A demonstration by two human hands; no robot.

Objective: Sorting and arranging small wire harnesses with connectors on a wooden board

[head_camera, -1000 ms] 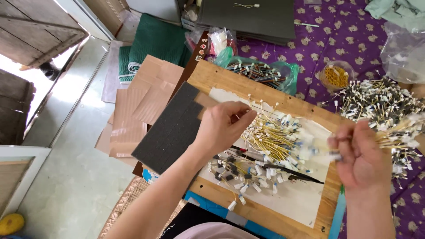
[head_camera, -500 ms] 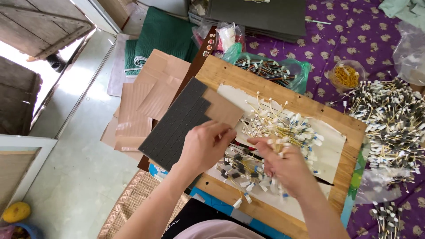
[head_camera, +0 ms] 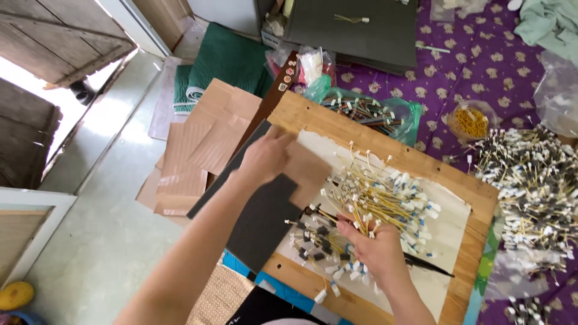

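My left hand (head_camera: pixel 265 156) reaches to the left end of a wooden board (head_camera: pixel 313 120) and touches a brown cardboard piece (head_camera: pixel 307 171) lying on a dark grey mat (head_camera: pixel 262 222). My right hand (head_camera: pixel 376 247) rests palm down on a heap of yellow wires with white connectors (head_camera: pixel 379 195), fingers closed around a few of them. Below the left of that hand lie wires with black connectors (head_camera: pixel 316 241). A cream sheet (head_camera: pixel 448 222) covers the board under the wires.
A big pile of finished wires (head_camera: pixel 530 186) lies at the right on purple patterned cloth (head_camera: pixel 481 66). A green bag of wires (head_camera: pixel 367 111), a cup of yellow rubber bands (head_camera: pixel 471 120), flat cardboard sheets (head_camera: pixel 205 150) and a green mat (head_camera: pixel 226 60) surround the board.
My left hand moved up and left from the wire heap to the cardboard piece. My right hand came in from the right edge and settled down on the wires.
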